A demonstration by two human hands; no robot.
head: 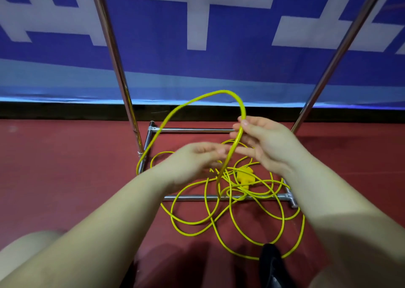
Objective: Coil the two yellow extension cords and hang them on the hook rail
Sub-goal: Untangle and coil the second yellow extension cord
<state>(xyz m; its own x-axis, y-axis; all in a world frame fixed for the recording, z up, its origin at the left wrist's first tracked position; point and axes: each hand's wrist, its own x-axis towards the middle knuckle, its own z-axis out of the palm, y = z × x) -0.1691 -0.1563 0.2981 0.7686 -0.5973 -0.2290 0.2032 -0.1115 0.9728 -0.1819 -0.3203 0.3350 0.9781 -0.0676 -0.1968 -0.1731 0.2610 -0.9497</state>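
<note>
Yellow cord [198,100] looped high, rest tangled on floor [65,167].

A single wide-angle head camera looked forward and steeply down from close above the person's forearms. The red floor [65,178] filled the lower frame; the blue banner [153,68] ran across 12 o'clock, its edges bowed by the lens.

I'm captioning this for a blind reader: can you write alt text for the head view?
The right hand pinches a raised loop of yellow cord while the blurred left hand reaches toward it. More cord lies tangled on the red floor across a chrome rack base.
</note>
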